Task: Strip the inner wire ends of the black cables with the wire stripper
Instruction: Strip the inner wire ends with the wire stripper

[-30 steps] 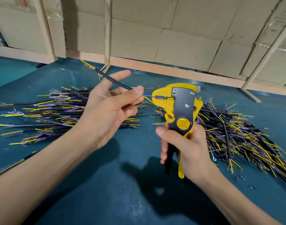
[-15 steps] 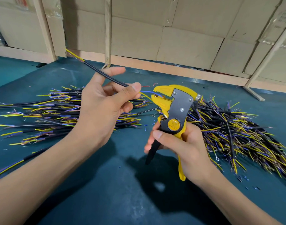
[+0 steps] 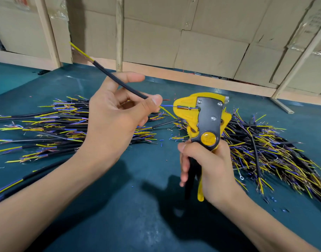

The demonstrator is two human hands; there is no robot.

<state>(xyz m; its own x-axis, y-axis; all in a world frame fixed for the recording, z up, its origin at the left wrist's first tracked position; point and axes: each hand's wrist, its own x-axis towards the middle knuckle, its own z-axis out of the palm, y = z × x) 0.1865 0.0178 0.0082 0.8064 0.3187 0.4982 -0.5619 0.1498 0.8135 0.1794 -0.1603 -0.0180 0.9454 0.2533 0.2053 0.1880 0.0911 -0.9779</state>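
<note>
My left hand [image 3: 116,122] pinches a black cable [image 3: 117,82] between thumb and fingers; the cable slants up to the left and ends in a yellow wire. From its near end a blue inner wire [image 3: 167,106] runs into the jaws of the yellow and black wire stripper [image 3: 205,120], and a yellow inner wire hangs just below it. My right hand [image 3: 208,168] grips the stripper's handles and holds the tool upright above the teal table [image 3: 137,206].
A pile of black cables with yellow and blue wire ends [image 3: 52,128] lies at the left behind my left hand. A second, more tangled pile [image 3: 268,153] lies at the right. Small bits of cut insulation [image 3: 276,208] dot the mat. Cardboard boxes and wooden slats [image 3: 201,51] back the table.
The stripper has tilted back upright and its jaws now hold the blue wire. My left hand has raised the cable's far end a little.
</note>
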